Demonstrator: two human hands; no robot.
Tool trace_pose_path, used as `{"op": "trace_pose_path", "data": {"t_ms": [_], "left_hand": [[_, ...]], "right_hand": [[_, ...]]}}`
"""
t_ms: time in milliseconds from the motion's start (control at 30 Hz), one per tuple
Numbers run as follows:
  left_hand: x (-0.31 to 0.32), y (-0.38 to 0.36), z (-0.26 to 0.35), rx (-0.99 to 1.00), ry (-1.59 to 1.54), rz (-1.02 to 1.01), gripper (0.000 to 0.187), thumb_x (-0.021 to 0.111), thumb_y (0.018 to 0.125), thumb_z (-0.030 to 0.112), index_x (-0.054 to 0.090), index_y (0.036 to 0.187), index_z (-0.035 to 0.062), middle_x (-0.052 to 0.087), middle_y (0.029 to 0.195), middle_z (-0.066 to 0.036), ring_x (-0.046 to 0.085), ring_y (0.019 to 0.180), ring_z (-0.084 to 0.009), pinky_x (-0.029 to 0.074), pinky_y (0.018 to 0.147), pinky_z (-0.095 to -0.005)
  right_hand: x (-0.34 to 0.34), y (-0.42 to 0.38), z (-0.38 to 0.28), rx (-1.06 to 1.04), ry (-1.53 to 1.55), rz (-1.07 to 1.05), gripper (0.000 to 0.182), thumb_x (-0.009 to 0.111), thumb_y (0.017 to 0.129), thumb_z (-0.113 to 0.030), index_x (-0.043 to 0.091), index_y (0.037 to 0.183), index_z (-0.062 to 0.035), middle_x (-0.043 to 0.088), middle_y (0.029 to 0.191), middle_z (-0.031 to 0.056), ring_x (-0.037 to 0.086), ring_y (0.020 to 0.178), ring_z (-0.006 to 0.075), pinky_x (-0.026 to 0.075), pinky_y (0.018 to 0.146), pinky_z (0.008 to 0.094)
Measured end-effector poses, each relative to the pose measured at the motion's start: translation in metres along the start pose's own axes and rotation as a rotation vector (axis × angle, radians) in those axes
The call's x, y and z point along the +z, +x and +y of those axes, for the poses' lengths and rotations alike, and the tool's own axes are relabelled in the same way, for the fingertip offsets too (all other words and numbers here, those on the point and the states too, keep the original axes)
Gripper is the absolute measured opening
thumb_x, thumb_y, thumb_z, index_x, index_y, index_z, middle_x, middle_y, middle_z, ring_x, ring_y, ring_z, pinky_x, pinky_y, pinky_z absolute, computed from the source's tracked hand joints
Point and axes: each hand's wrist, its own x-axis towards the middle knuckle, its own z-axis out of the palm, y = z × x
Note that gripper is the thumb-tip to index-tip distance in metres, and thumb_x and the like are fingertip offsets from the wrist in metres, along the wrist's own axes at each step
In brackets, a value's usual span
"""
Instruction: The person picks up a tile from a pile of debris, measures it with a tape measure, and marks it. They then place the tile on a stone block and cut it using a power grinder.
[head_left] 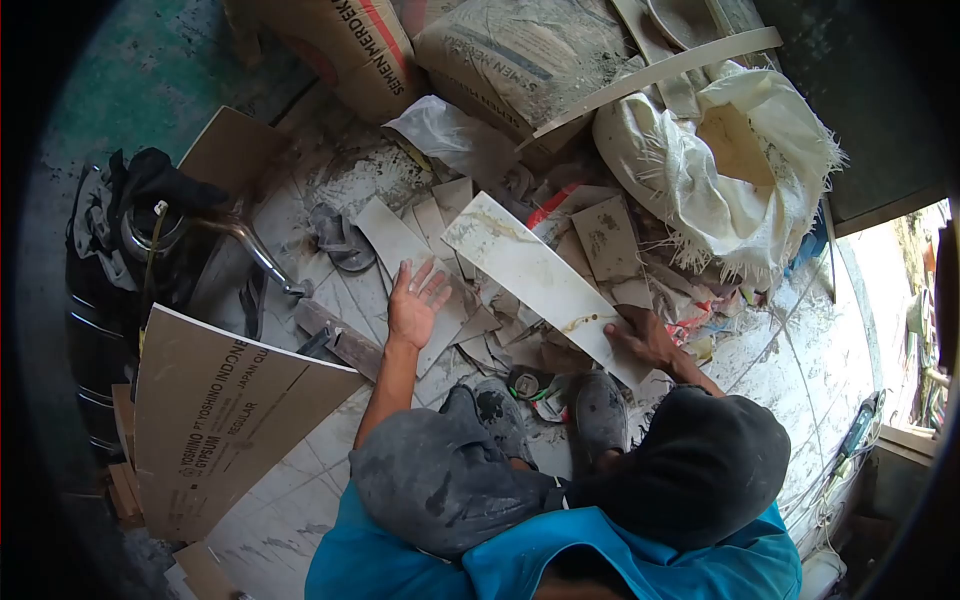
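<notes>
My right hand (648, 338) is closed on the near end of a long white strip of board (545, 275), stained brown in places, with the thumb on top. The strip slants away to the upper left, over scattered offcuts. My left hand (415, 305) holds nothing; its fingers are spread, palm up, over a pale board piece (395, 240) left of the strip. Between my shoes lies a small round dark object, perhaps a tape measure (526, 381).
A large gypsum board (235, 425) leans at the left, beside a motorcycle (170, 230). Cement bags (515, 60) stand at the back, and an opened white woven sack (715, 180) at the right. A corded tool (858, 425) lies at the far right.
</notes>
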Motion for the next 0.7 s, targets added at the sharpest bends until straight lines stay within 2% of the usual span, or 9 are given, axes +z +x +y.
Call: {"op": "trace_pose_path", "data": {"t_ms": [100, 167, 200, 233, 300, 333, 533, 633, 700], "left_hand": [[-0.011, 0.014, 0.007, 0.039, 0.149, -0.008, 0.081, 0.064, 0.088, 0.047, 0.027, 0.145, 0.0038, 0.044, 0.138, -0.018, 0.052, 0.116, -0.0276, 0.046, 0.096, -0.0467], [-0.027, 0.016, 0.005, -0.175, 0.207, -0.194, 0.066, 0.061, 0.092, 0.041, 0.038, 0.137, -0.0024, 0.056, 0.123, -0.017, 0.058, 0.105, -0.0229, 0.05, 0.089, -0.0381], [-0.02, 0.003, 0.008, -0.193, 0.208, -0.242, 0.049, 0.062, 0.093, 0.03, 0.052, 0.124, -0.0068, 0.064, 0.107, -0.015, 0.064, 0.091, -0.02, 0.054, 0.08, -0.0328], [-0.026, -0.003, 0.003, -0.2, 0.21, -0.222, 0.049, 0.062, 0.093, 0.03, 0.052, 0.124, -0.0068, 0.064, 0.107, -0.015, 0.064, 0.091, -0.02, 0.054, 0.08, -0.0328], [-0.04, -0.01, -0.007, -0.259, 0.632, -0.138, 0.036, 0.062, 0.093, 0.018, 0.057, 0.12, -0.0047, 0.065, 0.107, -0.015, 0.065, 0.093, -0.021, 0.054, 0.082, -0.0367], [-0.045, -0.017, -0.01, -0.269, 0.595, -0.121, 0.028, 0.062, 0.092, 0.012, 0.06, 0.114, -0.0049, 0.066, 0.104, -0.013, 0.066, 0.092, -0.021, 0.055, 0.079, -0.0357], [-0.074, -0.052, -0.044, -0.22, 0.503, 0.074, 0.036, 0.067, 0.088, 0.013, 0.058, 0.117, -0.0069, 0.065, 0.103, -0.012, 0.064, 0.091, -0.0208, 0.055, 0.08, -0.0367], [-0.084, -0.062, -0.064, -0.169, 0.472, 0.221, 0.045, 0.072, 0.085, 0.015, 0.055, 0.121, -0.0067, 0.064, 0.102, -0.013, 0.064, 0.092, -0.0227, 0.056, 0.078, -0.0403], [-0.083, -0.066, -0.075, -0.103, 0.455, 0.306, 0.052, 0.074, 0.083, 0.014, 0.053, 0.129, -0.0018, 0.064, 0.108, -0.015, 0.065, 0.096, -0.0236, 0.057, 0.077, -0.0431]], "right_hand": [[-0.013, -0.003, 0.014, -0.036, -0.111, -0.058, 0.053, 0.06, 0.089, -0.045, 0.063, 0.115, 0.0017, 0.067, 0.101, 0.0232, 0.064, 0.096, 0.0346, 0.048, 0.085, 0.0424], [-0.019, -0.001, 0.018, -0.061, -0.108, -0.2, 0.053, 0.061, 0.088, -0.045, 0.063, 0.115, 0.0012, 0.067, 0.103, 0.0223, 0.064, 0.097, 0.034, 0.048, 0.086, 0.0414], [-0.018, 0.006, 0.034, -0.102, -0.127, -0.249, 0.053, 0.061, 0.088, -0.045, 0.063, 0.114, 0.0011, 0.067, 0.101, 0.022, 0.064, 0.097, 0.0336, 0.048, 0.086, 0.0408], [-0.016, 0.013, 0.054, -0.158, -0.093, -0.281, 0.05, 0.061, 0.089, -0.045, 0.064, 0.112, -0.0004, 0.067, 0.101, 0.0205, 0.064, 0.097, 0.0342, 0.048, 0.085, 0.0408], [-0.017, 0.019, 0.047, -0.16, -0.26, -0.254, 0.048, 0.063, 0.088, -0.045, 0.065, 0.11, -0.0019, 0.067, 0.103, 0.0187, 0.064, 0.098, 0.0342, 0.048, 0.084, 0.0414], [-0.018, 0.02, 0.034, -0.16, -0.27, -0.213, 0.048, 0.064, 0.087, -0.044, 0.065, 0.109, -0.0022, 0.067, 0.105, 0.018, 0.064, 0.098, 0.0342, 0.049, 0.084, 0.042], [-0.005, 0.054, -0.001, -0.355, -0.576, 0.122, 0.033, 0.07, 0.083, -0.036, 0.068, 0.105, -0.0111, 0.067, 0.101, 0.0133, 0.065, 0.092, 0.0336, 0.051, 0.084, 0.0426], [0.006, 0.073, 0.001, -0.526, -0.649, 0.215, 0.032, 0.072, 0.081, -0.034, 0.068, 0.102, -0.0103, 0.065, 0.098, 0.0125, 0.064, 0.09, 0.0348, 0.051, 0.082, 0.0433], [0.009, 0.079, -0.003, -0.505, -0.672, 0.168, 0.029, 0.073, 0.08, -0.032, 0.068, 0.099, -0.0106, 0.063, 0.098, 0.0114, 0.062, 0.094, 0.0335, 0.049, 0.082, 0.0419]]}}
